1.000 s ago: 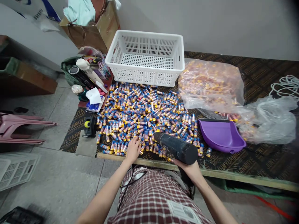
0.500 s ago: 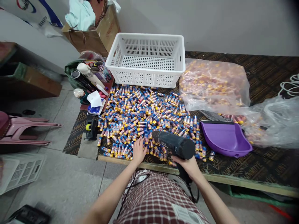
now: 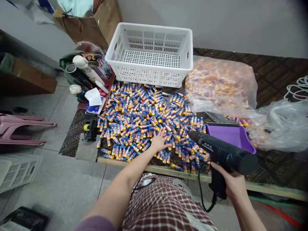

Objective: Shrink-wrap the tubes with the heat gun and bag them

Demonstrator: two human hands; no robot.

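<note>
A wide heap of small blue-and-yellow tubes (image 3: 144,118) covers the dark mat in front of me. My left hand (image 3: 160,141) lies flat on the tubes near the heap's front edge, fingers spread. My right hand (image 3: 232,184) grips the handle of a black heat gun (image 3: 223,154), whose nozzle points left toward the tubes at the heap's right side. Its cord hangs down under the handle.
A white slotted basket (image 3: 150,54) stands behind the heap. A purple scoop (image 3: 228,133) and clear bags of tubes (image 3: 218,85) lie to the right. Tape, bottles and tissue (image 3: 89,80) clutter the left, a pink stool (image 3: 19,128) further left.
The heat gun has swung right and outward, away from the heap's middle. My left hand slid forward and right over the tubes.
</note>
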